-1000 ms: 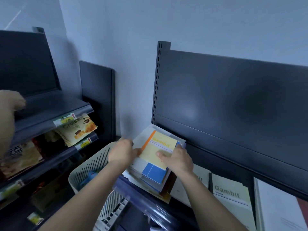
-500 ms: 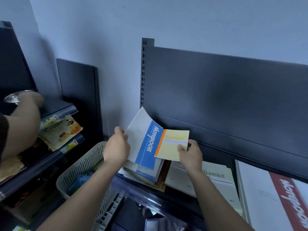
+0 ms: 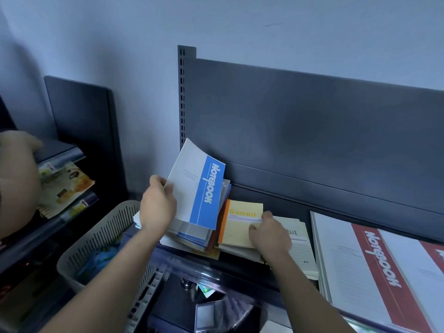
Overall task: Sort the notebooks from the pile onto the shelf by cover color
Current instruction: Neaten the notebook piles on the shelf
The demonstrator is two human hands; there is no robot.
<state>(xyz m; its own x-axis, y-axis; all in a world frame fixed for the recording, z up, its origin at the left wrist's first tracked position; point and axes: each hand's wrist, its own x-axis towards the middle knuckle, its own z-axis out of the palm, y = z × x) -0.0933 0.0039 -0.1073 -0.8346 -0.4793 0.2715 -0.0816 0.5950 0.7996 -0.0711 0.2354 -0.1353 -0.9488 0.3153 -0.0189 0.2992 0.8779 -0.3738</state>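
A pile of notebooks (image 3: 192,239) lies at the left end of the dark shelf (image 3: 242,267). My left hand (image 3: 157,205) grips the left edge of a white notebook with a blue stripe (image 3: 197,183) and holds it tilted up above the pile. My right hand (image 3: 269,234) holds a small yellow notebook with an orange spine (image 3: 240,224), which lies flat on a pale Gambit notebook (image 3: 300,248) just right of the pile. Two large white notebooks with red stripes (image 3: 374,267) lie further right.
A pale slotted basket (image 3: 96,239) stands left of and below the shelf. Another person's arm (image 3: 16,179) reaches over a side rack of snack packets (image 3: 64,186) at far left. The shelf's dark back panel (image 3: 312,140) rises behind the notebooks.
My right hand has carried the yellow notebook down and to the right onto the pale Gambit notebook. My left hand keeps the blue-striped notebook raised.
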